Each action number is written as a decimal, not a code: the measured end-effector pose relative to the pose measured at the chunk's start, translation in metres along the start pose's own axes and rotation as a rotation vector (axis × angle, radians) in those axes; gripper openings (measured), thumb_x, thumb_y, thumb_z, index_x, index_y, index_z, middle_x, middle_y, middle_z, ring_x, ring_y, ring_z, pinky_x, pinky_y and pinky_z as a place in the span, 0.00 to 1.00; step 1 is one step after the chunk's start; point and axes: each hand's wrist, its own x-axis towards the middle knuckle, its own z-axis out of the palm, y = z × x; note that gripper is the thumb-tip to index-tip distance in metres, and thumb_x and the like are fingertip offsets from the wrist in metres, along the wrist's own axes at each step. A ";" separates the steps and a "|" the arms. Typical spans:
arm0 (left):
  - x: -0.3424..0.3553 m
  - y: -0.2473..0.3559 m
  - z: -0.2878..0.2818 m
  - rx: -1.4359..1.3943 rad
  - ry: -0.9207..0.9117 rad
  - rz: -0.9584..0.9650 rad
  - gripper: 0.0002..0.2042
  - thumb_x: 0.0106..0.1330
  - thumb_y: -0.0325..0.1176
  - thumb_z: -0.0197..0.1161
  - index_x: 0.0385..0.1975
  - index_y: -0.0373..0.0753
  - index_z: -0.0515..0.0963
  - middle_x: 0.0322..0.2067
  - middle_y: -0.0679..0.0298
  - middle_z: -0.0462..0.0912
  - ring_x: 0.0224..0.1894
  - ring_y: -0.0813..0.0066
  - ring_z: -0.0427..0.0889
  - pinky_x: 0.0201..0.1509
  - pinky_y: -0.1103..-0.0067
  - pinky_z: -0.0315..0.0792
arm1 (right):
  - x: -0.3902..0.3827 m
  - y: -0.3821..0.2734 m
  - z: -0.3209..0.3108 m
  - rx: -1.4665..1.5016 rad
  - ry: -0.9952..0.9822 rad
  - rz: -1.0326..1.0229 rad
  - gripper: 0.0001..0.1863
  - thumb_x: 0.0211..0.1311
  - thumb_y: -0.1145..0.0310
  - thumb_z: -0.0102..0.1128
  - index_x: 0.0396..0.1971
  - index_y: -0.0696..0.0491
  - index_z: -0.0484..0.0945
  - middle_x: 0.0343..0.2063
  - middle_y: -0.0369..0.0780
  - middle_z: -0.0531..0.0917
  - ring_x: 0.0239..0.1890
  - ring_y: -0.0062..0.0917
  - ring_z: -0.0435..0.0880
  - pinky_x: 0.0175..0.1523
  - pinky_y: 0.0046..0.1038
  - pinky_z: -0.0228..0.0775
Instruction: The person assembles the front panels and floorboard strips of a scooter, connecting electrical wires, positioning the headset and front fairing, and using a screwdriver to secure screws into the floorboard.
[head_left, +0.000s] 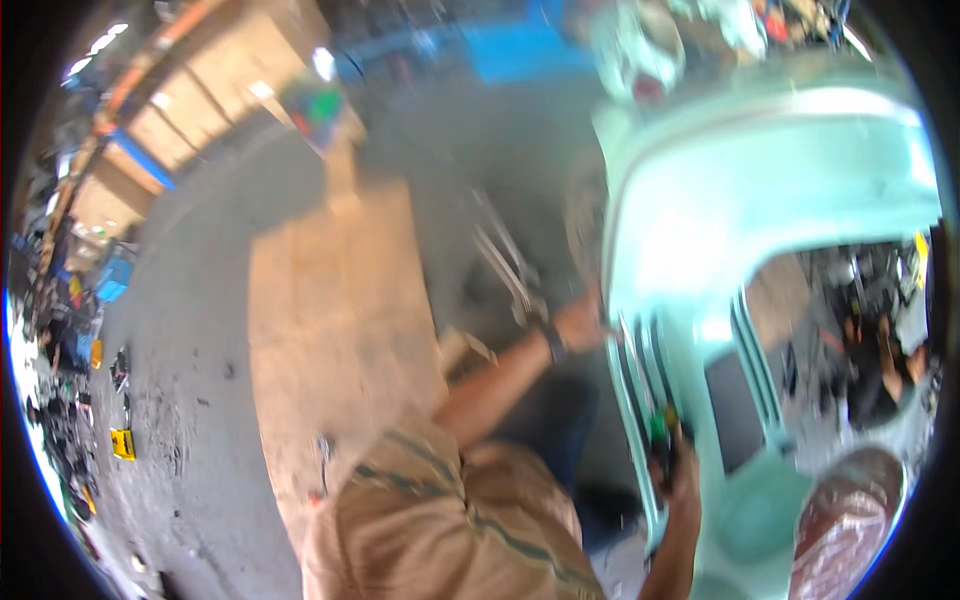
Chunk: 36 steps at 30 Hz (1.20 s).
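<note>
A mint-green scooter body (690,230) fills the right side, with a ribbed footboard (700,350) in its middle. Over the footboard's left ribs, my right hand (682,468) is closed round a screwdriver (660,425) with a green and dark handle. The thin shaft points away from me, toward my left hand. My left hand (580,326), with a dark band on the wrist, reaches to the footboard's left edge near the shaft's far end. Its fingertips are blurred and partly hidden, so whether they grip anything does not show.
A flattened cardboard sheet (340,300) lies on the grey floor left of the scooter. Long metal parts (507,265) lie beyond my left arm. Clear plastic covers a brown seat-like piece (850,525) at lower right. Another person (880,375) is at far right. Shelves (190,110) stand at upper left.
</note>
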 end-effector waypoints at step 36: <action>-0.028 -0.022 0.012 -0.291 -0.037 -0.246 0.40 0.53 0.28 0.74 0.63 0.35 0.56 0.50 0.51 0.71 0.37 0.63 0.79 0.21 0.75 0.81 | 0.013 0.037 0.001 0.083 -0.360 -0.114 0.27 0.70 0.52 0.56 0.54 0.61 0.71 0.44 0.52 0.82 0.42 0.41 0.83 0.46 0.38 0.76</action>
